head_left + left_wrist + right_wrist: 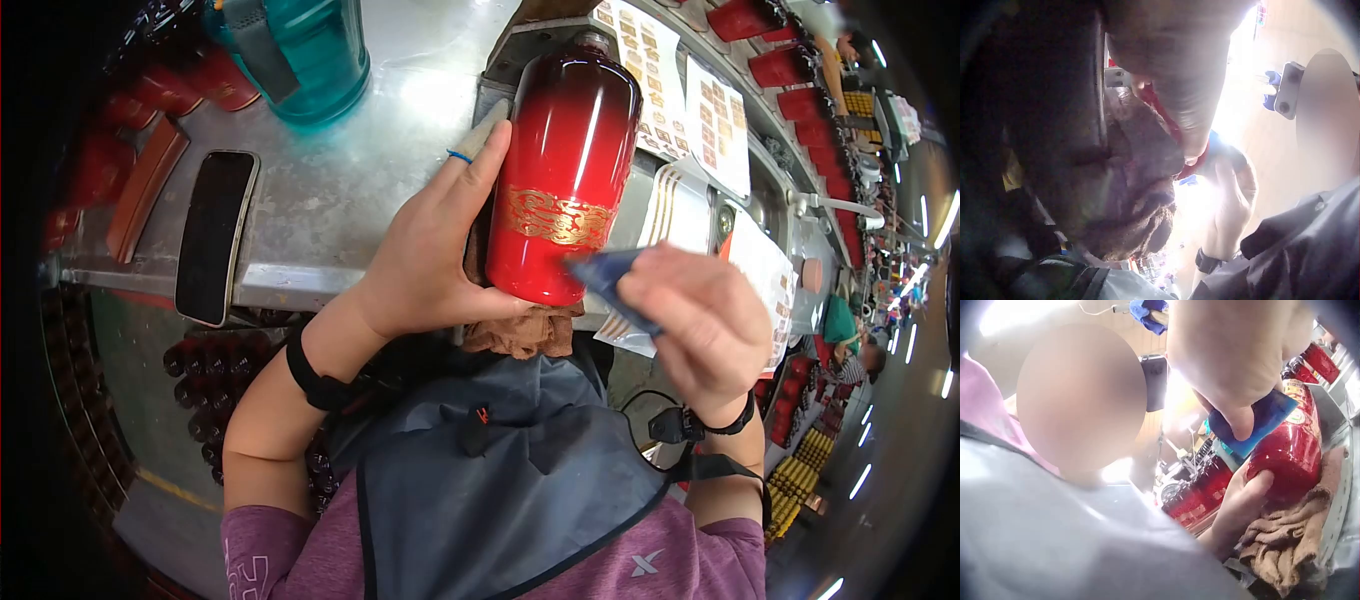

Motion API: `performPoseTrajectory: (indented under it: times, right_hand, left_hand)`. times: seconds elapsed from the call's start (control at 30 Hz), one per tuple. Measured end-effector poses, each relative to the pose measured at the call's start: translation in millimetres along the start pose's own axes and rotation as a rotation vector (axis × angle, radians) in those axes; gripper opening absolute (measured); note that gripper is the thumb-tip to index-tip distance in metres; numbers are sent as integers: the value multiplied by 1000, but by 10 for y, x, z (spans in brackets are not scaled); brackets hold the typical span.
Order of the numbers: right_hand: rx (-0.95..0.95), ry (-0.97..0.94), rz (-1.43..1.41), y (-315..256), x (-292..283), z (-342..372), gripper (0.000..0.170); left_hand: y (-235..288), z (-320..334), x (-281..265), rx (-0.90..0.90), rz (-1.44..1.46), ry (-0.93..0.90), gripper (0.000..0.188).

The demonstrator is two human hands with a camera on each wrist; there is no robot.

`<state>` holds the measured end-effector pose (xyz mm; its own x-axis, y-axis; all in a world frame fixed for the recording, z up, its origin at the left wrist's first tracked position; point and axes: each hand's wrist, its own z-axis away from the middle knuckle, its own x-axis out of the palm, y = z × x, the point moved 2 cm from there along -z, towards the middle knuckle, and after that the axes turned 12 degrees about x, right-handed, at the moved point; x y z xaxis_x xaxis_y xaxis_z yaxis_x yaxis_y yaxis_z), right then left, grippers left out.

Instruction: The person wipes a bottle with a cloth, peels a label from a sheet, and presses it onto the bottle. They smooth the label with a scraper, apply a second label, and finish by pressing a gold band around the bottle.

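You already have the gold band (560,216) across the visible face of the red bottle (568,150), which lies on the brown cloth (520,334) in your left hand's (420,255) grip — smoothing probably remains, with your right hand (705,318) pinching the blue scraper (606,270) near the base.

Probably a factory workshop — metal bench (325,180), rows of red bottles (783,68).
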<state>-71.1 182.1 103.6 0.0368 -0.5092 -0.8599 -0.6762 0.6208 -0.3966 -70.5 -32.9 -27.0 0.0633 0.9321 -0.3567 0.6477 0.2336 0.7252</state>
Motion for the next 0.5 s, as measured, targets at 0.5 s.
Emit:
performPoseTrajectory:
  times: [0.5]
  right_hand:
    - [38,22,94,-29,22,-28,34]
  left_hand:
    - [34,-19,50,-32,2,5,131]
